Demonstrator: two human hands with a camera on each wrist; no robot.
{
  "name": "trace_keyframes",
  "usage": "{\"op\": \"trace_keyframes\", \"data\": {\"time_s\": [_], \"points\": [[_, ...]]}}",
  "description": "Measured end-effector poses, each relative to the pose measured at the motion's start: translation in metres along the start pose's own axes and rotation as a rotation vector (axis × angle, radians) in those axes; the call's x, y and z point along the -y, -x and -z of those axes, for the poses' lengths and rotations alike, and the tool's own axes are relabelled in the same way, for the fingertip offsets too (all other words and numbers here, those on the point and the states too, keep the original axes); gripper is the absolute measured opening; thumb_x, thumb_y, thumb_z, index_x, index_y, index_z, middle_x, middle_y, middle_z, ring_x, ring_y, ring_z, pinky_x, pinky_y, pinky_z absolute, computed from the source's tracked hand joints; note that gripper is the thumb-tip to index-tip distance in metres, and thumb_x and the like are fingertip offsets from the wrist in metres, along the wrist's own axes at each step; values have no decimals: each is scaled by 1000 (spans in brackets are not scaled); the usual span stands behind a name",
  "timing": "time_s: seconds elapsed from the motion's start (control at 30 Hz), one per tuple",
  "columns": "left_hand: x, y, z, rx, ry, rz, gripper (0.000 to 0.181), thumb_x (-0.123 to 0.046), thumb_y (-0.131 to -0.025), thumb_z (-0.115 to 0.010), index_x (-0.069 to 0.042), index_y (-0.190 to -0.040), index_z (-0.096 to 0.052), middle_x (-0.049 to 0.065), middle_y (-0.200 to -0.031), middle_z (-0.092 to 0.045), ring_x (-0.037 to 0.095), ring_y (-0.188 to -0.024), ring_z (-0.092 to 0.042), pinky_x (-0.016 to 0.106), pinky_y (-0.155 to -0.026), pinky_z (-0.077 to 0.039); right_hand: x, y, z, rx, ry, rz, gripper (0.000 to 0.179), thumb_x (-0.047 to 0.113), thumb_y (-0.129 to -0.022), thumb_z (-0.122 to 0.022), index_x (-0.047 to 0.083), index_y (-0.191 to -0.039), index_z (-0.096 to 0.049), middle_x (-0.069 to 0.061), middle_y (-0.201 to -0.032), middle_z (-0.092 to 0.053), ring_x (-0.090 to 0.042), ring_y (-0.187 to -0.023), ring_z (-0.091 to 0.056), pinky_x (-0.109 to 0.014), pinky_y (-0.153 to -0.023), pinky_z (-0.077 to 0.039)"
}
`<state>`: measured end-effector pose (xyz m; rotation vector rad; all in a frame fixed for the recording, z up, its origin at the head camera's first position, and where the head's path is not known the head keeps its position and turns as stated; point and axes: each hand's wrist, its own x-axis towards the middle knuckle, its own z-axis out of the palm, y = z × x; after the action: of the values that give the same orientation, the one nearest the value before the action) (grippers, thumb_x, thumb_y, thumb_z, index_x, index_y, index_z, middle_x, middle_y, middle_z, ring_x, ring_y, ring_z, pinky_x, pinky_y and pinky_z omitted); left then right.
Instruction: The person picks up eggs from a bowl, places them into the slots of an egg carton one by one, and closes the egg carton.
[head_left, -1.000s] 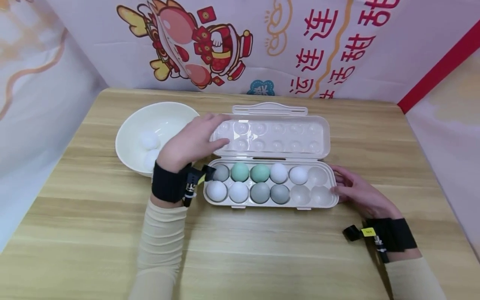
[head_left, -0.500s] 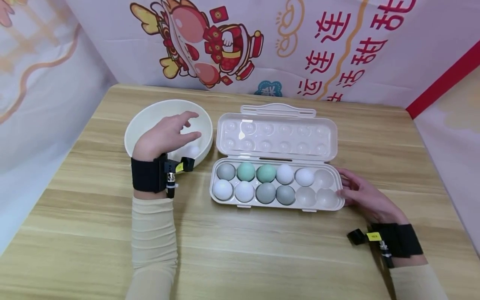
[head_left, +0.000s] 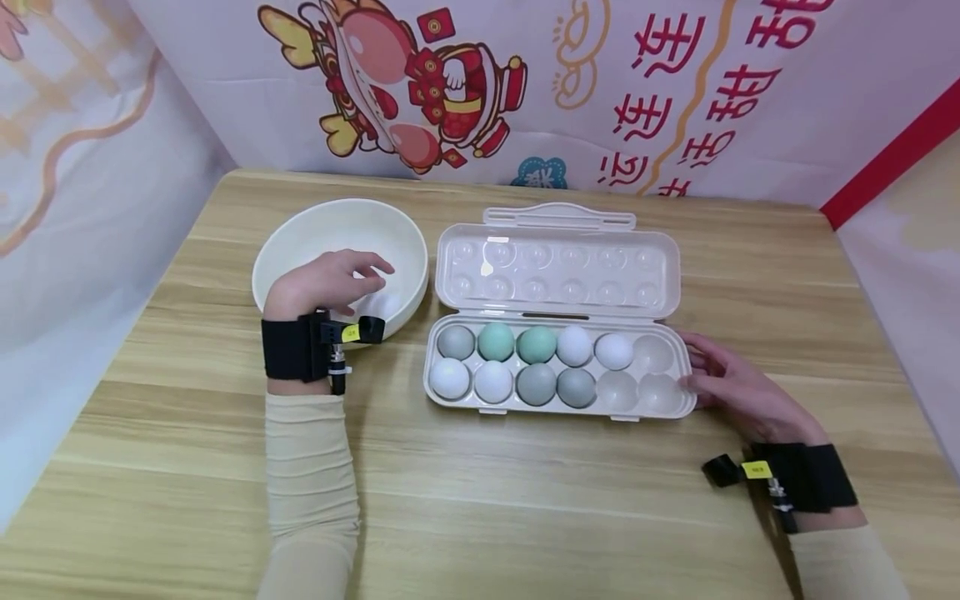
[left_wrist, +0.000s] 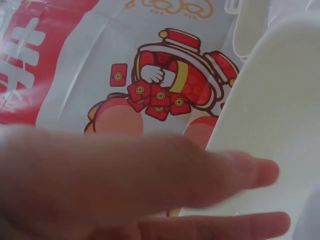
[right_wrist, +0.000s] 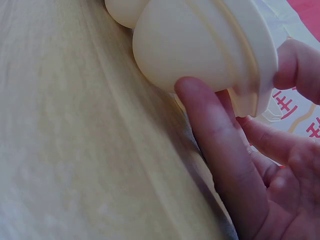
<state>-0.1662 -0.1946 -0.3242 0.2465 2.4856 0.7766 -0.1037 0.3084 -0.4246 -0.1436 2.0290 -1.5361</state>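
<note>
In the head view my left hand (head_left: 330, 282) is over the white bowl (head_left: 375, 218), its fingers loosely bent and apart. A white egg (left_wrist: 309, 220) lies in the bowl just beyond its fingertips, partly out of frame in the left wrist view. My right hand (head_left: 738, 392) holds the right end of the egg box (head_left: 561, 406), thumb at the rim and fingers against the side and underside of a rounded cup (right_wrist: 175, 47). White, grey and green eggs (head_left: 537, 343) sit in two rows in its left and middle cups. Whatever else the bowl contains is hidden by my left hand.
The clear lid (head_left: 558, 267) lies folded back behind the box, its latch strip (head_left: 558, 217) towards the wall. Bowl and box stand close together on a wooden table (head_left: 525, 500). A printed cloth (head_left: 480, 158) hangs behind the table.
My left hand has moved left from the lid's left end to the bowl and sunk lower over it. The right hand stays on the box. The head view has shifted slightly.
</note>
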Motion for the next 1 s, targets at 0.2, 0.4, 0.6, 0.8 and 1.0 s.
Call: {"op": "trace_keyframes", "data": {"time_s": [0.2, 0.4, 0.6, 0.8, 1.0], "points": [[1, -3, -1, 59, 65, 44, 35, -14, -95, -45, -7, -129, -48, 25, -129, -47, 35, -108, -46, 46, -82, -52, 0, 1, 2, -6, 4, -4, 65, 16, -91, -56, 13, -145, -20, 3, -124, -46, -11, -98, -54, -29, -76, -51], [7, -5, -2, 57, 73, 52, 33, -9, -90, -52, -5, -123, -54, 24, -125, -50, 30, -95, -55, 43, -80, -53, 0, 1, 2, -8, 0, -5, 67, 16, -91, -55, 10, -146, -17, 5, -124, -45, -9, -100, -55, -28, -77, -52], [13, -6, -3, 47, 81, 38, 30, -5, -86, -57, -6, -117, -55, 25, -122, -52, 26, -87, -58, 41, -77, -54, 1, 0, 2, -10, 7, -13, 68, 18, -91, -56, 10, -145, -17, 4, -124, -46, -9, -99, -54, -29, -76, -51], [12, -8, -4, 22, 59, 31, 28, -3, -83, -59, -7, -110, -53, 29, -120, -54, 27, -84, -60, 40, -74, -55, 0, -1, 3, -10, 5, -2, 66, 16, -91, -56, 9, -145, -19, 6, -122, -48, -10, -98, -55, -28, -75, -52], [11, -14, -4, 15, 19, 45, 37, -2, -81, -62, -9, -116, -50, 29, -118, -52, 30, -81, -61, 40, -73, -54, -1, -1, 2, -17, -9, -3, 64, 16, -90, -57, 9, -143, -22, 6, -122, -50, -10, -97, -56, -28, -75, -51]]}}
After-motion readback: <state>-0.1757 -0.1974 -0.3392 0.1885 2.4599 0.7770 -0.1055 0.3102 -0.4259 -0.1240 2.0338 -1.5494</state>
